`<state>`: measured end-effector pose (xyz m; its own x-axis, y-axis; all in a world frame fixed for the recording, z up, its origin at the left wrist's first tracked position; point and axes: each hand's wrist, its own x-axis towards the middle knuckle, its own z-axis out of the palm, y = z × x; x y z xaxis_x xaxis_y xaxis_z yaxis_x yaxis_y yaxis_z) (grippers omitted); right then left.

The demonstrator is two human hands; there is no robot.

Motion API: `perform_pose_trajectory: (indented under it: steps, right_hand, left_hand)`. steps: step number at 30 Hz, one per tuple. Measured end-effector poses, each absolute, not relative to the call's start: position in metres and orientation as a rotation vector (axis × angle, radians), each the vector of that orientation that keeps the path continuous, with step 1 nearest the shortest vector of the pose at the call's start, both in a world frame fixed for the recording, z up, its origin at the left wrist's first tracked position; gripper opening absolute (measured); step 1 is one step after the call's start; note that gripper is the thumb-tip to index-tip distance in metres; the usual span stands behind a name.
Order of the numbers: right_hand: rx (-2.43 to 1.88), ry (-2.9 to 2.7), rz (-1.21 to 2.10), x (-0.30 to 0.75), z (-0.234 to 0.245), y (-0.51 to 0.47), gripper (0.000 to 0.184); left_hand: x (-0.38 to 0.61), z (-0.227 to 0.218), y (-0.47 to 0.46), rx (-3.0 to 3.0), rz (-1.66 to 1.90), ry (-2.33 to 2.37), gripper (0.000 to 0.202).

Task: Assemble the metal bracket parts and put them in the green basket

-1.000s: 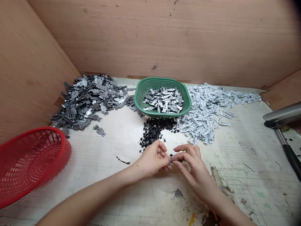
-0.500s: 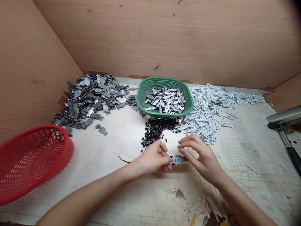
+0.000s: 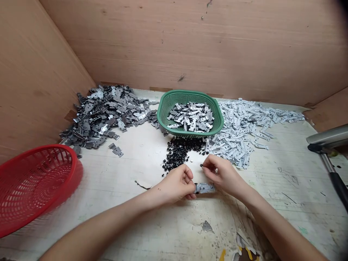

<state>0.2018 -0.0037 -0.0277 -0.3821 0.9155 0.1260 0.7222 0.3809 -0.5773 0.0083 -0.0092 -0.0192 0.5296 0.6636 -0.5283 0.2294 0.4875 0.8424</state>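
Observation:
My left hand (image 3: 178, 183) is closed on one end of a flat metal bracket (image 3: 204, 187), which points right over the near part of the table. Pinched at the fingertips of my right hand (image 3: 221, 172) is a small black screw (image 3: 201, 165), just above and right of the bracket. A second small light thing shows between the right fingers, too small to name. Ahead of the hands lies a heap of small black screws (image 3: 176, 156), reaching to the front of a green basket (image 3: 163, 125) that holds several metal brackets.
Dark grey metal plates (image 3: 108, 112) are heaped at the left, pale metal strips (image 3: 236, 127) at the right. A red basket (image 3: 73, 168) leans at the left edge. A metal tool with a black handle (image 3: 338, 185) juts in from the right. Wooden panels (image 3: 174, 43) wall the table.
The right hand's fingers, spread apart before, have closed into a pinch with a black screw at the tips. The left hand keeps hold of the bracket, nearly in place.

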Motion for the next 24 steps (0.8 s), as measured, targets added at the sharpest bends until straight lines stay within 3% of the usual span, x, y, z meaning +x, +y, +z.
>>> perform_pose_trajectory:
  steps: [5, 24]
  right_hand:
    - [-1.457, -1.863, 0.933, 0.217, -0.017, -0.04, 0.011]
    - [-1.438, -2.006, 0.669, 0.222, -0.026, -0.066, 0.013]
  left_hand:
    - [0.01, -0.016, -0.009, 1.059, 0.33, 1.044, 0.025]
    - [0.012, -0.015, -0.011, 1.021, 0.426, 1.032, 0.026]
